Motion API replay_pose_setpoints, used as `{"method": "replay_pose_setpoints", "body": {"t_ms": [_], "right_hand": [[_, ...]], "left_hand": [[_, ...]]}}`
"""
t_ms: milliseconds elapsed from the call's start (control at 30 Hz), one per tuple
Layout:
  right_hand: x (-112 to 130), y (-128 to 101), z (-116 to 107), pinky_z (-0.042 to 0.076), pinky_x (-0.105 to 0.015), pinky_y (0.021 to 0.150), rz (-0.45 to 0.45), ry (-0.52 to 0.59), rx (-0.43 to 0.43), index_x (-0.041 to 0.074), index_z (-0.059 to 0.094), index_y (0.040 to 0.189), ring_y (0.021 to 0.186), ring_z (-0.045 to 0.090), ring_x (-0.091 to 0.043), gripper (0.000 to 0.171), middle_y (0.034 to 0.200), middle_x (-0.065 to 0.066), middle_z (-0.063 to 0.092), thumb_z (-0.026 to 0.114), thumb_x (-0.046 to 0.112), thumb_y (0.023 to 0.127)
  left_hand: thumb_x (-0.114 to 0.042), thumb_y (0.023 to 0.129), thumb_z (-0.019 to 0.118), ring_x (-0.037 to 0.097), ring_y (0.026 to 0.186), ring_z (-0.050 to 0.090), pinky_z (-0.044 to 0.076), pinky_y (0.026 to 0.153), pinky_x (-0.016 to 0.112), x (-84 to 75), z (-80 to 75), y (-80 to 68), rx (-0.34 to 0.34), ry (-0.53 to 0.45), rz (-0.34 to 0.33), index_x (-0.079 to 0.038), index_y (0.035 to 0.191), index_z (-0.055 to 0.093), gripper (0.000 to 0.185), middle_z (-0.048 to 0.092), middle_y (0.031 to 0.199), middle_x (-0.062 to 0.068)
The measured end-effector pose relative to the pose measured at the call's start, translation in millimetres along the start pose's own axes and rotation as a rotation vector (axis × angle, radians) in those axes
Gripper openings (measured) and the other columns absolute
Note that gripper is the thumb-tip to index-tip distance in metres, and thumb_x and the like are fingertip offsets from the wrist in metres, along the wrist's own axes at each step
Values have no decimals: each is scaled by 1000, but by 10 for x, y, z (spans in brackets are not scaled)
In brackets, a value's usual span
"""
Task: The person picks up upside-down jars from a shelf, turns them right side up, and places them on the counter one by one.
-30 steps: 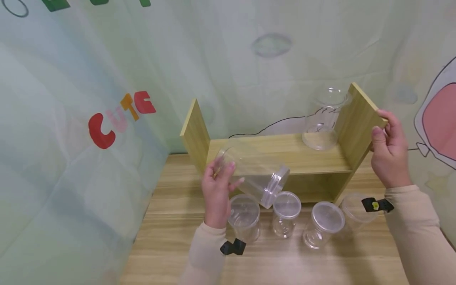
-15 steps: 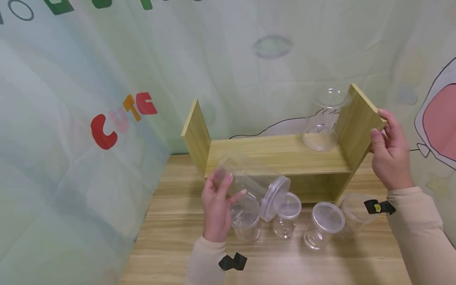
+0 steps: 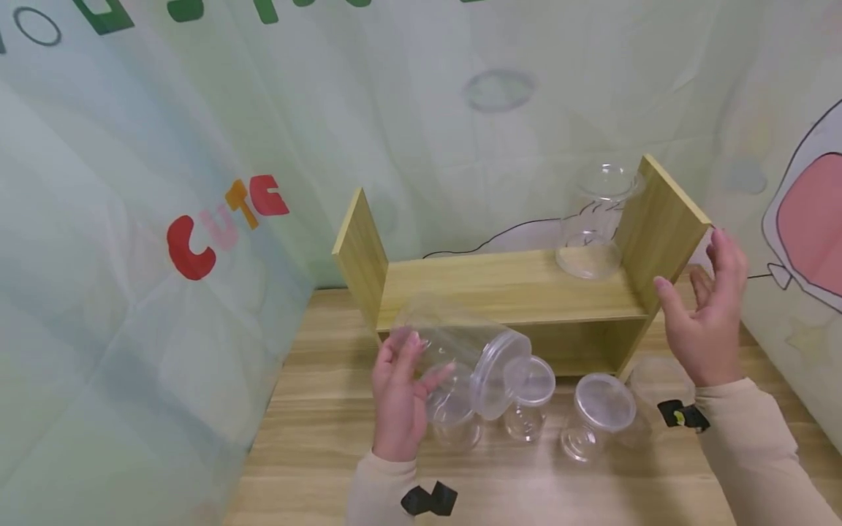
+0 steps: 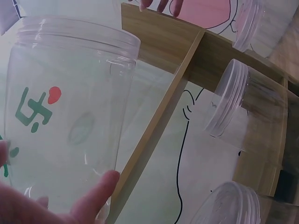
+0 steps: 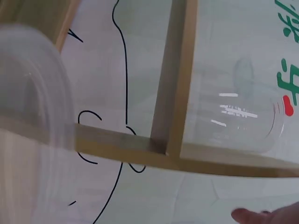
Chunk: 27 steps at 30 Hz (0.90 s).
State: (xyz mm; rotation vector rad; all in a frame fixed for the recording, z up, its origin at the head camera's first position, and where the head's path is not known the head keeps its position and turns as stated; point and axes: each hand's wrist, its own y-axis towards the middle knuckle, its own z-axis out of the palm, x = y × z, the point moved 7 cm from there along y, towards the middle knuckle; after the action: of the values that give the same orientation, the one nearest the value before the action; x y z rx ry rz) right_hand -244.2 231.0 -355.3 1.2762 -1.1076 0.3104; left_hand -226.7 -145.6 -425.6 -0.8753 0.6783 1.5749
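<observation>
Right hand [image 3: 707, 310] has let go of the wooden shelf [image 3: 520, 288] side panel; fingers now spread, just beside it. Left hand [image 3: 401, 391] still grips the tilted clear jar [image 3: 460, 347], now lower, above the jars on the table [image 3: 316, 409].

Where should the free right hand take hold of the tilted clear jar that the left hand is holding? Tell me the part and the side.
Grip the lidded end, coming from the right. The tilted jar lies nearly on its side, its lid pointing right and down toward the standing jars, while the left hand already wraps the base end. The right hand is open beside the wooden shelf, so that end is probably easiest.
</observation>
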Motion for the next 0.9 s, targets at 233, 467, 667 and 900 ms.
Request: {"method": "replay_pose_setpoints", "body": {"t_ms": [233, 467, 667, 900], "right_hand": [[470, -286, 87, 20, -43, 117, -238, 77, -153, -16, 38, 137, 140, 28, -31, 63, 151, -14, 29, 58, -2, 79], [696, -650, 332, 30, -46, 113, -453, 180, -126, -25, 44, 109, 130, 40, -38, 49, 134, -27, 45, 65, 12, 85], [930, -915, 590, 32, -42, 113, -562, 290, 8, -21, 48, 102, 128, 44, -34, 46, 132, -30, 47, 68, 19, 93], [1119, -1168, 911, 37, -39, 109, -686, 280, 173, -14, 55, 107, 128, 46, -39, 48, 131, -37, 45, 73, 28, 91]], "left_hand": [[-20, 98, 63, 23, 109, 52, 58, 75, 46, 0, -46, -19, -12, -37, -15, -6, 121, 53, 29, 53, 110, 7], [-23, 100, 60, 19, 101, 56, 56, 80, 50, 23, -115, -100, -10, -58, -34, -10, 112, 54, 19, 57, 108, 5], [-28, 100, 59, 19, 102, 57, 58, 79, 44, 68, -188, -149, -46, -68, -78, -11, 111, 52, 21, 58, 109, 4], [-34, 100, 58, 17, 98, 58, 55, 68, 29, 102, -214, -188, -53, -69, -118, -12, 111, 54, 25, 58, 111, 3]]}}
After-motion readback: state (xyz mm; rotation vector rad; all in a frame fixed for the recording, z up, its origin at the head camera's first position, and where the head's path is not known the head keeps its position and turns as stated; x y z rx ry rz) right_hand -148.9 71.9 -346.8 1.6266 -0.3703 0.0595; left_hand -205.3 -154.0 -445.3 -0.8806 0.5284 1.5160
